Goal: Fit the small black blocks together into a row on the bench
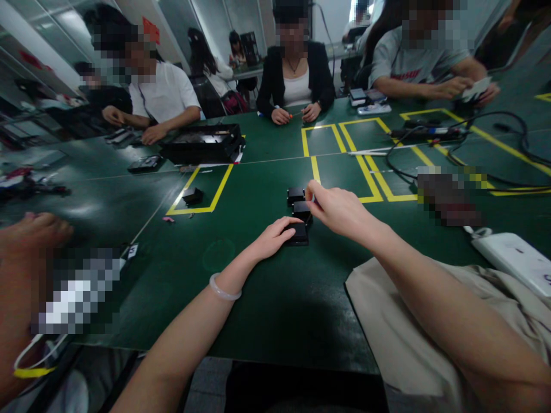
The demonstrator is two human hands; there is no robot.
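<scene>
Three small black box-shaped parts stand in a short row on the green table. My left hand (pixel 272 238), with a pale bangle on its wrist, holds the nearest black part (pixel 298 234) between thumb and fingers. Just to the right, my right hand (pixel 334 207) is closed in a pinch beside the middle black part (pixel 302 210). Whatever sits between those fingertips is too small to make out. The farthest black part (pixel 295 195) lies behind, close to the right fingertips.
A black tray (pixel 202 143) and a loose black piece (pixel 193 197) lie to the left. Yellow tape (pixel 372 199) marks rectangles on the table (pixel 267 310). Cables, a white power bank (pixel 512 258) and beige cloth (pixel 400 310) are on the right. Several people sit around the table.
</scene>
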